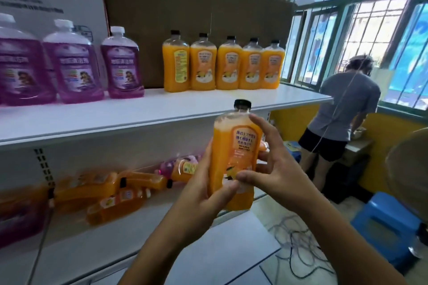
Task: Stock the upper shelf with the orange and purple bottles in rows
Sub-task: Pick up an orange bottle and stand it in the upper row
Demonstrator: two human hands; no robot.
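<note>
An orange bottle [234,157] with a black cap and a pale printed label is held upright, cap upward, in front of the shelves. It is gripped low on its body by the left hand [203,190], while the right hand's [273,169] thumb and fingertips are laid against its label side. Above the hands, on the upper shelf [162,109], five orange bottles [223,66] and three purple bottles [71,69] are stood upright in a row.
</note>
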